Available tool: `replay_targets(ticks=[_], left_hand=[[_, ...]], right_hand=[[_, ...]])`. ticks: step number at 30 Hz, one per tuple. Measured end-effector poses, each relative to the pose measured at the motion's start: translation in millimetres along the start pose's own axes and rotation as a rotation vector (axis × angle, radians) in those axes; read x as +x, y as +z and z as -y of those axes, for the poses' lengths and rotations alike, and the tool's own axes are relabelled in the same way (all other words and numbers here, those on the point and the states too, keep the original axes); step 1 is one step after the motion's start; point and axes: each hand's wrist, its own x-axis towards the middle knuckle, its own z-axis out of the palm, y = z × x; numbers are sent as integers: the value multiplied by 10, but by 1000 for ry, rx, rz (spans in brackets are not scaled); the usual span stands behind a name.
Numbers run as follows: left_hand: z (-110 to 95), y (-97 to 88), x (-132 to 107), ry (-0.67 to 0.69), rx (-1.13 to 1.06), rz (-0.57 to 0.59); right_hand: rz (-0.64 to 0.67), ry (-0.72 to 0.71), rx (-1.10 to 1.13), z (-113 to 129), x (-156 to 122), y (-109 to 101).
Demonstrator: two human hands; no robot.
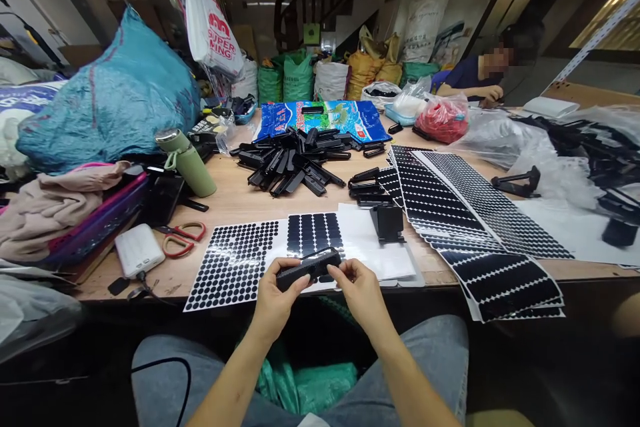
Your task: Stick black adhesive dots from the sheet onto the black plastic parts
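Note:
Between my two hands, just above the table's front edge, is a black plastic part (300,271), long and narrow. My left hand (278,288) is closed around its left end, thumb along the near side. Fingers of my right hand (356,280) pinch its right end; whether a small sticker is also between them I cannot tell. Under and behind the hands lie a sheet of round black stickers (233,260) and a sheet of oblong black stickers (314,230). A black folding stand (388,223) stands on white paper to the right.
A heap of black plastic parts (295,160) lies mid-table. Long sticker sheets (450,213) overhang the front edge at right. Red-handled scissors (183,240), a white power bank (140,251) and a green bottle (187,163) are at left. Another person (480,77) sits far right.

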Motion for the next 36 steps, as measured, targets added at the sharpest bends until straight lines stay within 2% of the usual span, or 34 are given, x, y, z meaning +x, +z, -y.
replay_targets(ticks=[3, 5, 7, 9, 12, 14, 16, 18, 21, 25, 28, 32, 36], left_hand=[[-38, 10, 114, 91, 201, 15], [-55, 22, 353, 208, 338, -15], [-50, 40, 758, 371, 504, -95], [-16, 63, 1277, 510, 775, -155], [61, 89, 2031, 542, 1260, -139], [109, 88, 2386, 538, 1330, -128], [145, 61, 2593, 533, 1339, -131], [163, 8, 2681, 525, 1351, -139], [150, -86, 2678, 522, 1371, -138], [135, -118, 2570, 553, 1374, -19], [172, -59, 2507, 555, 1326, 56], [207, 33, 2496, 474, 1195, -6], [83, 67, 2466, 368, 1018, -69]], right_hand=[[-54, -164, -12, 68, -37, 10], [-62, -287, -36, 129, -75, 18], [-51, -371, -30, 176, -101, 23], [-58, -385, -14, 190, -110, 22], [-68, -341, -27, 144, -105, 8], [-51, -315, -48, 80, -98, -12], [-35, -296, -63, 4, -89, -42], [-32, -268, -74, -65, -73, -81], [-40, -215, -72, -114, -34, -126], [-49, -179, -17, -18, 11, -88], [-10, -227, 10, 128, -13, -18], [28, -281, -11, 183, -101, -18], [-5, -187, 19, 25, -140, -138]])
